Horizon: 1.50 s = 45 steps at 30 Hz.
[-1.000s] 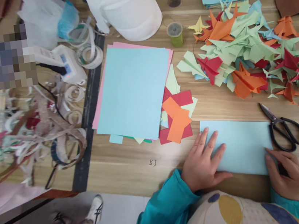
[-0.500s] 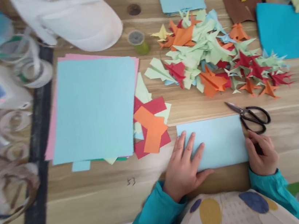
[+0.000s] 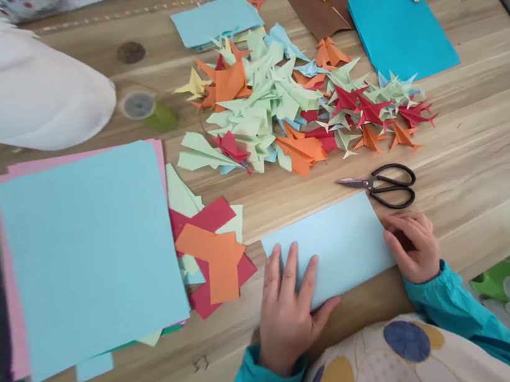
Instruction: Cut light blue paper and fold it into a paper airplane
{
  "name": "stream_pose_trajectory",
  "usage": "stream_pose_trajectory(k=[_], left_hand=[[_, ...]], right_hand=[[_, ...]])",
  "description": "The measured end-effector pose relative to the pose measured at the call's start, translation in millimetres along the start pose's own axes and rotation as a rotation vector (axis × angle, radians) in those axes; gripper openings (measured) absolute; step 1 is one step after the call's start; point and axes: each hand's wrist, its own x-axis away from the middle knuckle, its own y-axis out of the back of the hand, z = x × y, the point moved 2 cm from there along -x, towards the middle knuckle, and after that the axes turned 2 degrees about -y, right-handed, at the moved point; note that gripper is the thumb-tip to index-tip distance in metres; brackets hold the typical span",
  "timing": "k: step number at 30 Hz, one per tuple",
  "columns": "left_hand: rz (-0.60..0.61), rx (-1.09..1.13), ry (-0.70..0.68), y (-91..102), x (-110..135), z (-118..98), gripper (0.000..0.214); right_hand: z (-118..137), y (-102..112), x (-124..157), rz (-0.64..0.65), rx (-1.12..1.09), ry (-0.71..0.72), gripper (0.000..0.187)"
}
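Note:
A light blue sheet of paper (image 3: pixel 336 240), apparently folded into a rectangle, lies flat on the table before me. My left hand (image 3: pixel 290 311) rests on its left part, fingers spread and pressing down. At the right edge of the sheet, my right hand (image 3: pixel 413 246) is curled, with thumb and forefinger at the paper's border; its other fingers are tucked in and partly hidden. Just beyond that hand is a pair of black-handled scissors (image 3: pixel 376 186), blades pointing left and a little apart, touched by neither hand.
Folded paper planes (image 3: pixel 266 102) are heaped behind the sheet. Large coloured sheets (image 3: pixel 94 256) are stacked at left, beside orange and red paper scraps (image 3: pixel 221 261). Farther back are a green-filled container (image 3: pixel 150 109), a bright blue paper stack (image 3: pixel 403 33) and brown paper (image 3: pixel 315 7).
The view has turned and shifted right, so the table items appear farther left and tilted. Both hands keep their places on the light blue sheet.

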Motion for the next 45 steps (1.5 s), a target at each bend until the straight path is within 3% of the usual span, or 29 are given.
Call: stream_pose_trajectory(k=[11, 16, 20, 22, 25, 29, 33, 38, 45], left_hand=[[0.018, -0.012, 0.009, -3.4, 1.3, 0.3, 0.066], [0.012, -0.032, -0.004, -5.0, 3.2, -0.9, 0.065], [0.000, -0.042, -0.006, -6.5, 4.6, -1.0, 0.064], [-0.006, -0.041, -0.013, -7.3, 5.2, -0.9, 0.063], [-0.017, -0.038, -0.028, -9.2, 6.0, -0.2, 0.059], [-0.022, -0.056, -0.058, -13.2, 6.6, 0.9, 0.055], [-0.040, -0.076, -0.077, -15.4, 6.9, 0.7, 0.051], [-0.011, -0.100, -0.020, -13.5, 2.1, -0.8, 0.043], [0.027, -0.224, 0.097, -11.2, -17.4, -12.0, 0.032]], right_hand=[[3.8, -0.6, -2.1, -0.004, 0.000, -0.001, 0.017], [-4.1, 1.6, -0.5, -0.074, -0.090, -0.023, 0.017], [4.6, 11.0, 0.0, -0.121, -0.027, 0.123, 0.021], [21.2, 12.5, 2.0, -0.061, 0.051, 0.284, 0.026], [51.9, 1.0, 9.1, 0.207, 0.175, 0.496, 0.042], [75.2, -23.2, 18.3, 0.405, 0.368, 0.527, 0.057], [75.1, -32.9, 19.4, 0.455, 0.427, 0.500, 0.061], [72.7, -31.4, 16.0, 0.475, 0.431, 0.478, 0.048], [70.5, -37.0, 22.3, 0.411, 0.475, 0.468, 0.050]])
